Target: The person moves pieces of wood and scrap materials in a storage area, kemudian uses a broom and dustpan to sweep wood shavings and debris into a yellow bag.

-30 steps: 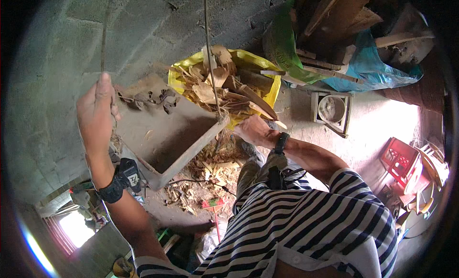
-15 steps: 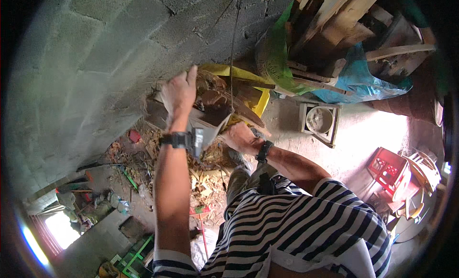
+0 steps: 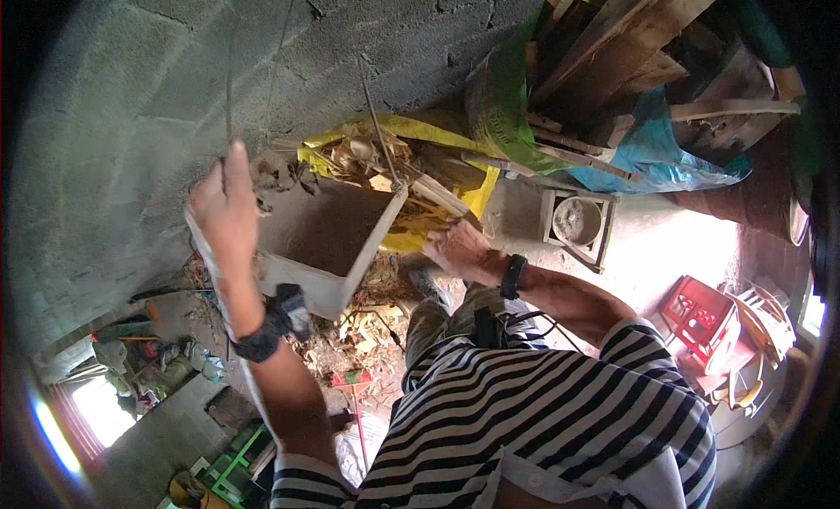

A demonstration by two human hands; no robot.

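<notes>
My left hand (image 3: 226,207) is blurred and closed at the left side of a grey, box-like scoop pan (image 3: 359,273) with thin wire handles; its grip is partly hidden. The pan's hollow shows, with a little debris along its far edge. Just beyond the pan, a yellow sack (image 3: 479,194) lies open with wood shavings (image 3: 354,150) in its mouth. My right hand (image 3: 464,251) has curled fingers at the near edge of this sack, right of the pan.
A grey block wall (image 3: 166,159) rises at the left and far side. Shavings (image 3: 367,329) litter the floor beside a red-headed broom (image 3: 353,379). Boards in a green sack (image 3: 499,106), a wooden frame (image 3: 577,224) and a red crate (image 3: 697,315) stand to the right.
My left hand has swung left and nearer with the pan, which is now turned so its hollow shows. The shavings in the sack have come into view. My right hand shifted slightly right.
</notes>
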